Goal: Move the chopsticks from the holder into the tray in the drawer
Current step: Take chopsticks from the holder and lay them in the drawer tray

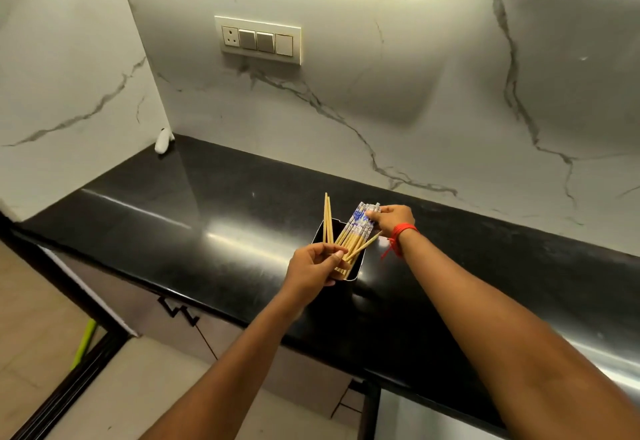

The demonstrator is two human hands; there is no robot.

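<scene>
Both hands at the chopstick holder on the glossy black table.

The bundle of wooden chopsticks with blue-and-white patterned tops leans toward 1 o'clock out of the black rectangular holder. The right hand has its fingers closed around the patterned tops. The left hand pinches the lower shafts at the holder's rim, at 7 o'clock from the right.

Light source: strip under the upper cabinet, washing the marble wall bright at top, dimmer below. Glossy black worktop carries white glare streaks and soft reflections. Left floor dim. Wide-angle bending at frame edges. Overall slightly soft focus; forearms nearest the lens blurred.
</scene>
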